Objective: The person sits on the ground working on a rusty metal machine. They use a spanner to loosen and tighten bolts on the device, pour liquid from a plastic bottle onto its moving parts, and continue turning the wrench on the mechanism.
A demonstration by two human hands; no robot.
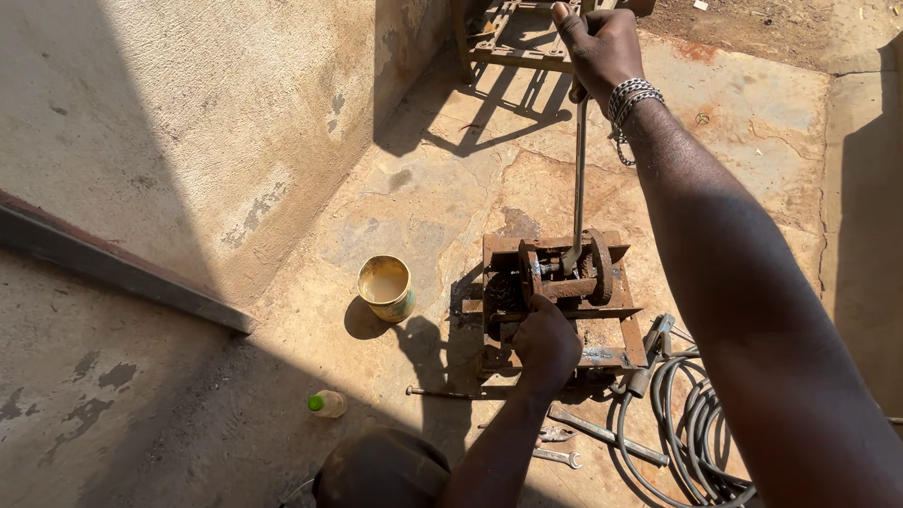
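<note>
Baking in hard sun, the stained concrete floor (423, 188) runs up to a rough plastered wall (188, 122), with a paint tin (386, 288), hoses (691, 433) and spanners (557, 457) scattered about. Right hand (602, 42) is stretched far out, clenched round the long steel lever (579, 179)! Left hand (546, 343) sits low, fingers curled onto the rusty machine (560, 292) mid-floor.
</note>
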